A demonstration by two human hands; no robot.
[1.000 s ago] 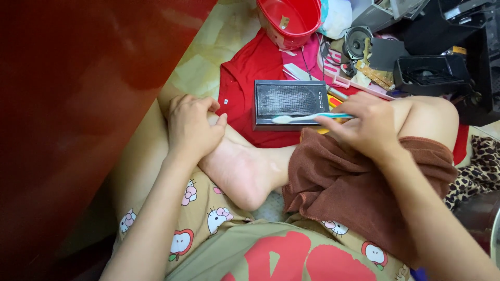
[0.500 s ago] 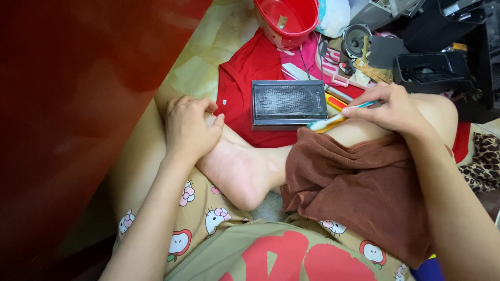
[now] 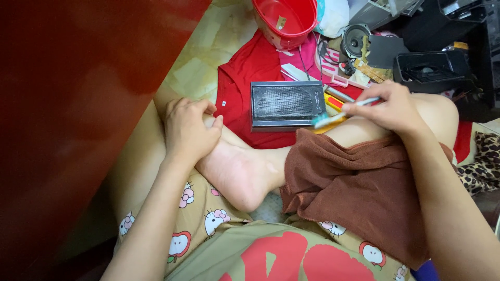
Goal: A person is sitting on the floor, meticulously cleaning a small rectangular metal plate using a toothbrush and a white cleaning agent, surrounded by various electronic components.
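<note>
A person sitting cross-legged on the floor is holding a toothbrush point(image 3: 341, 112) in the right hand point(image 3: 390, 106), fingers pinched together on the handle, its bristle end pointing left and hovering just beside the right edge of a black rectangular speaker grille panel point(image 3: 288, 104). The panel is lying flat on a red cloth point(image 3: 237, 88), just beyond the person's shin. The left hand point(image 3: 187, 130) is resting on the toes of the bare foot point(image 3: 237, 169), fingers curled together around them, holding no tool. A red plastic bowl point(image 3: 286, 18), a loose round speaker driver point(image 3: 355, 39) and a black speaker housing point(image 3: 429, 70) are lying beyond the panel. Judging from the pose, brushing the mesh well is calling for short, light strokes along the grille, with the bristles kept flat and the panel steadied so it is not sliding on the cloth.
</note>
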